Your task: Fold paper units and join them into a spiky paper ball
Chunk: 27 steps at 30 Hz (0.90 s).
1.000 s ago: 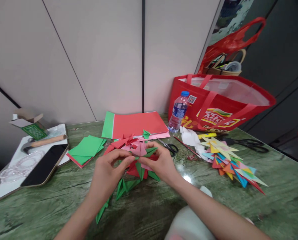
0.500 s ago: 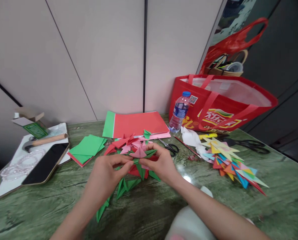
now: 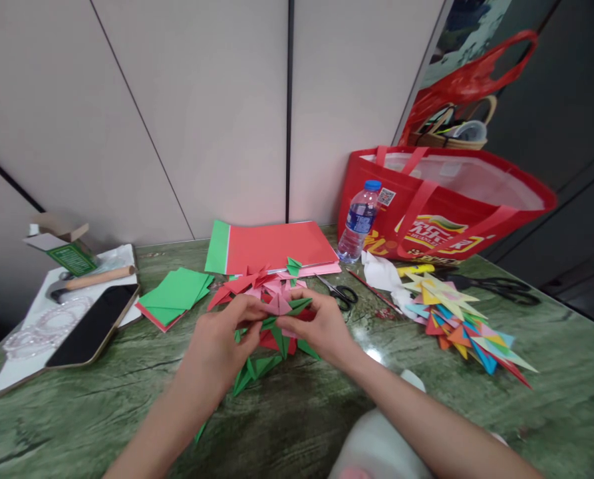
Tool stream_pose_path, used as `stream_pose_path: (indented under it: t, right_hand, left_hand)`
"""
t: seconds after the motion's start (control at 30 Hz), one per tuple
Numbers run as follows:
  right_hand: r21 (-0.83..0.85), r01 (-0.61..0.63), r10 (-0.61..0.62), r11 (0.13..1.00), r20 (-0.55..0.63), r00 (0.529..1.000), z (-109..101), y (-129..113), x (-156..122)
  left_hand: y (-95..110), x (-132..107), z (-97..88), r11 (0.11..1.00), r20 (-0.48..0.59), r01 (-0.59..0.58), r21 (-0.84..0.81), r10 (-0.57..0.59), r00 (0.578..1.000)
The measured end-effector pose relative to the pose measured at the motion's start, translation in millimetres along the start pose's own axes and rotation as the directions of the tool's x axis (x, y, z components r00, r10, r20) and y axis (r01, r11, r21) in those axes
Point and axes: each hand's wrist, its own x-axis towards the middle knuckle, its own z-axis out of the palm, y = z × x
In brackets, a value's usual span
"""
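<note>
Both hands meet over the green marble table [image 3: 77, 412] on a folded paper assembly [image 3: 281, 313] of pink, red and green pointed pieces. My left hand [image 3: 221, 342] pinches its left side with thumb and fingers closed. Gripping the right side, my right hand [image 3: 321, 326] has its fingers curled round the paper. Loose green folded pieces [image 3: 254, 369] lie on the table just under the hands. More red and pink folded pieces [image 3: 241, 285] sit just beyond the hands.
Behind the hands lie a stack of red and green paper sheets [image 3: 271, 246], green paper squares [image 3: 174, 296] and small scissors [image 3: 339, 291]. A water bottle [image 3: 357, 223] and red tote bag [image 3: 446, 206] stand right. Multicoloured folded pieces [image 3: 456, 319] and black scissors [image 3: 501, 287] lie right; phone [image 3: 94, 326] and hammer [image 3: 87, 283] left.
My left hand has shifted slightly right and closed tighter on the paper assembly. The right hand has hardly moved.
</note>
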Motion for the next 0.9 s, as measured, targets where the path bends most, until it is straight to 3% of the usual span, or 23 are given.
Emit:
stream_pose_path:
  t: [0.1,0.27,0.4,0.57,0.73,0.9]
  right_hand:
    - [0.026,0.004,-0.004,1.0,-0.006,1.0,1.2,-2.0,-1.2]
    - [0.058,-0.005,0.005,0.998,0.0,1.0,4.1,0.9,-1.2]
    - [0.122,-0.029,0.029,0.992,0.004,1.0,6.3,2.2,-0.9]
    - [0.238,-0.114,0.106,0.965,0.045,0.993,7.2,1.0,-1.2]
    - [0.207,-0.086,0.081,0.974,0.033,0.996,6.4,0.6,0.4]
    - [0.258,-0.137,0.125,0.956,0.061,0.99,5.9,-4.3,1.7]
  left_hand:
    - [-0.4,-0.8,1.4,1.0,-0.037,0.027,0.007,-0.027,0.999]
    - [0.0,-0.3,4.5,0.974,-0.108,0.215,-0.079,-0.222,0.969]
    - [2.8,0.4,6.6,0.956,-0.135,0.257,-0.143,-0.276,0.952]
    - [4.9,0.3,9.4,0.954,-0.156,0.237,-0.184,-0.266,0.951]
    - [6.1,1.3,10.1,0.973,-0.178,0.183,-0.138,-0.206,0.962]
    - [5.3,0.2,10.9,0.987,-0.188,0.138,-0.077,-0.15,0.971]
